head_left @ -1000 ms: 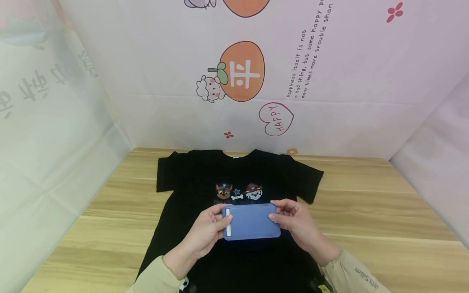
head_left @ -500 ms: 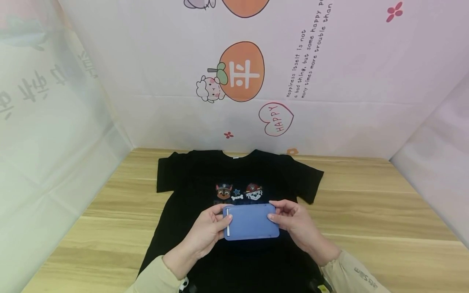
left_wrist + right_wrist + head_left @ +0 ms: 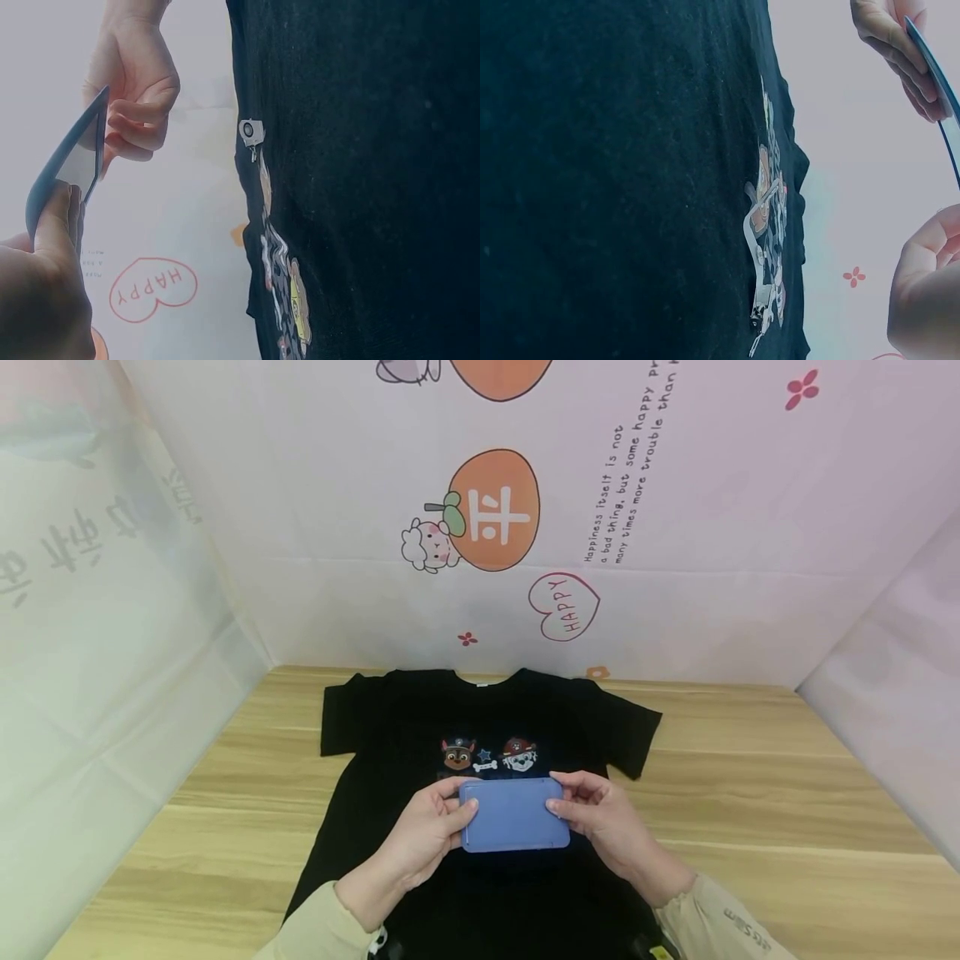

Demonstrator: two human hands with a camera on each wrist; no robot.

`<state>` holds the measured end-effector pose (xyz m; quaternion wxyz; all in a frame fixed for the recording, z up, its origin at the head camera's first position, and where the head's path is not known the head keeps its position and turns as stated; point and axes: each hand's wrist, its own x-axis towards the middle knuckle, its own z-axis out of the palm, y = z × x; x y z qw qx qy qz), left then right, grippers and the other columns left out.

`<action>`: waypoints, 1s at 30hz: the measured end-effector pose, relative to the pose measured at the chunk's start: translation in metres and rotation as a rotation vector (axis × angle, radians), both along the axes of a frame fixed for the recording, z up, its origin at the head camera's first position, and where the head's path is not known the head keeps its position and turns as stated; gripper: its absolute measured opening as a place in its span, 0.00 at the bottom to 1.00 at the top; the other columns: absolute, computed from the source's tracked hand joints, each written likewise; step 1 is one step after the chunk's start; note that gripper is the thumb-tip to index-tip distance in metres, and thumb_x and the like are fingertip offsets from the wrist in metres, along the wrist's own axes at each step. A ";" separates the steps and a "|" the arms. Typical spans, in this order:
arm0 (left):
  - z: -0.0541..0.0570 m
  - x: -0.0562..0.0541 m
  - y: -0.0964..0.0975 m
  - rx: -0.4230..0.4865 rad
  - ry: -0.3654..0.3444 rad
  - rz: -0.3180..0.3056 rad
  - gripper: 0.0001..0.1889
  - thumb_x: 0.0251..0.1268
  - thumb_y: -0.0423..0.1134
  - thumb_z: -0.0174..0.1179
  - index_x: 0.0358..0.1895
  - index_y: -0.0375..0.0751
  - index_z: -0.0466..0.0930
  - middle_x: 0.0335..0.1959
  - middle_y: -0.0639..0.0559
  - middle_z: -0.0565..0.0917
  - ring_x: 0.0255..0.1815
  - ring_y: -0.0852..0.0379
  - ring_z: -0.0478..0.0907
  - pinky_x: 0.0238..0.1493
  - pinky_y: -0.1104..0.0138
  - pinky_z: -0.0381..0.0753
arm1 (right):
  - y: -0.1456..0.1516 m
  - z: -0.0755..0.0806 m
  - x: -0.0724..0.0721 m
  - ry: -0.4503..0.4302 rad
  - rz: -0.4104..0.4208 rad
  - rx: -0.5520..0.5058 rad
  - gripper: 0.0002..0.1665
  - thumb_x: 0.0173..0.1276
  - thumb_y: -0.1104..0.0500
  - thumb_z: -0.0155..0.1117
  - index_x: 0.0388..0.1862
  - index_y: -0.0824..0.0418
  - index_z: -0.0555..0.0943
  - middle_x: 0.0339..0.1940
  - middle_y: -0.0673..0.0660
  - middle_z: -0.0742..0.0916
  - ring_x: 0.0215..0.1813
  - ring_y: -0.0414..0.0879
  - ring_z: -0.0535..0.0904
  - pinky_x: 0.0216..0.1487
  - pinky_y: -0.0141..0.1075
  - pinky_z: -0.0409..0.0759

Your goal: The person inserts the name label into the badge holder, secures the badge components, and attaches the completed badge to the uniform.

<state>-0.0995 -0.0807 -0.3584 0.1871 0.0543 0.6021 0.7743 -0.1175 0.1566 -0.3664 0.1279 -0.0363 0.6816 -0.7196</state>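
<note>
A flat blue rectangular case (image 3: 514, 814) with rounded corners is held level between both hands, over a black T-shirt (image 3: 480, 893) that lies spread out. My left hand (image 3: 423, 833) pinches its left end, thumb on top and fingers underneath. At the opposite end my right hand (image 3: 606, 818) grips it the same way, near the upper right corner. Seen edge-on in the left wrist view, the case (image 3: 64, 154) shows a pale underside and stands apart from the shirt. The right wrist view catches only part of the case (image 3: 939, 79).
Cartoon dogs (image 3: 487, 756) are printed on the shirt's chest. Beneath the shirt is a wood-grain table (image 3: 750, 777). A white printed sheet (image 3: 337, 527) rises at its back edge, with pale side sheets (image 3: 112, 652) left and right.
A white strip near the left end of the case has narrowed and vanished. The case has become slightly shorter, its ends drawn together, and the hands have come a little closer.
</note>
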 end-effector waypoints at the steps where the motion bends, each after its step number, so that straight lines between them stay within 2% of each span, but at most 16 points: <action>1: 0.000 0.000 0.000 -0.001 0.001 0.000 0.19 0.71 0.28 0.46 0.63 0.24 0.61 0.41 0.47 0.85 0.38 0.62 0.82 0.46 0.64 0.83 | 0.000 0.000 0.000 -0.002 -0.002 0.001 0.17 0.63 0.65 0.65 0.36 0.39 0.85 0.28 0.45 0.77 0.34 0.40 0.72 0.34 0.29 0.72; 5: -0.001 -0.001 0.000 0.000 0.005 0.001 0.20 0.71 0.28 0.47 0.63 0.24 0.61 0.40 0.46 0.86 0.38 0.61 0.83 0.46 0.63 0.83 | -0.002 -0.001 0.001 -0.010 -0.021 0.008 0.17 0.63 0.65 0.65 0.36 0.38 0.85 0.28 0.45 0.77 0.35 0.40 0.72 0.34 0.30 0.72; 10: 0.000 -0.002 -0.003 -0.025 0.018 0.003 0.19 0.71 0.28 0.47 0.62 0.24 0.62 0.43 0.43 0.85 0.40 0.59 0.83 0.47 0.60 0.82 | -0.005 0.000 0.001 0.009 -0.029 0.032 0.14 0.62 0.64 0.65 0.39 0.43 0.85 0.28 0.47 0.77 0.35 0.41 0.72 0.34 0.30 0.72; 14: 0.001 -0.003 -0.006 -0.029 0.025 -0.010 0.19 0.71 0.28 0.48 0.62 0.24 0.62 0.45 0.40 0.84 0.41 0.58 0.83 0.47 0.59 0.82 | -0.002 0.003 -0.003 0.064 0.054 0.059 0.13 0.62 0.63 0.66 0.37 0.43 0.83 0.29 0.47 0.77 0.33 0.39 0.74 0.35 0.30 0.77; 17: 0.001 -0.003 -0.008 -0.008 0.020 -0.030 0.20 0.70 0.29 0.49 0.62 0.23 0.61 0.44 0.42 0.85 0.41 0.59 0.83 0.47 0.60 0.82 | 0.003 0.005 -0.008 0.091 0.138 0.057 0.11 0.64 0.63 0.64 0.36 0.44 0.81 0.30 0.47 0.77 0.33 0.38 0.75 0.37 0.30 0.79; 19: 0.001 -0.004 -0.010 0.006 0.016 -0.040 0.21 0.70 0.29 0.50 0.62 0.22 0.61 0.43 0.44 0.85 0.41 0.59 0.83 0.47 0.61 0.82 | 0.007 0.008 -0.011 0.086 0.163 0.045 0.09 0.67 0.62 0.61 0.36 0.45 0.81 0.31 0.46 0.78 0.33 0.37 0.75 0.38 0.30 0.80; 23: -0.002 -0.004 -0.015 0.009 0.017 -0.039 0.20 0.71 0.30 0.50 0.62 0.24 0.63 0.41 0.48 0.86 0.41 0.60 0.83 0.47 0.62 0.82 | 0.016 0.013 -0.018 0.051 0.114 0.035 0.08 0.71 0.59 0.55 0.35 0.46 0.79 0.33 0.45 0.79 0.36 0.39 0.75 0.41 0.29 0.80; 26: -0.003 -0.004 -0.019 0.007 0.016 -0.031 0.20 0.71 0.31 0.50 0.61 0.24 0.63 0.40 0.49 0.86 0.41 0.60 0.83 0.46 0.63 0.83 | 0.024 0.016 -0.023 0.046 0.083 0.082 0.06 0.72 0.58 0.54 0.37 0.48 0.78 0.35 0.44 0.79 0.38 0.40 0.74 0.43 0.29 0.80; 28: -0.004 -0.004 -0.021 0.002 0.014 -0.030 0.20 0.71 0.31 0.49 0.61 0.24 0.63 0.40 0.50 0.86 0.40 0.61 0.83 0.46 0.64 0.83 | 0.029 0.015 -0.028 0.052 0.095 0.131 0.04 0.72 0.58 0.55 0.41 0.54 0.77 0.37 0.45 0.80 0.41 0.41 0.74 0.46 0.32 0.80; 30: -0.005 -0.004 -0.023 -0.002 0.012 -0.027 0.20 0.71 0.31 0.49 0.62 0.23 0.63 0.40 0.51 0.85 0.40 0.61 0.83 0.46 0.64 0.83 | 0.032 0.013 -0.032 0.053 0.118 0.185 0.08 0.71 0.57 0.56 0.45 0.60 0.76 0.39 0.47 0.79 0.44 0.43 0.75 0.48 0.34 0.80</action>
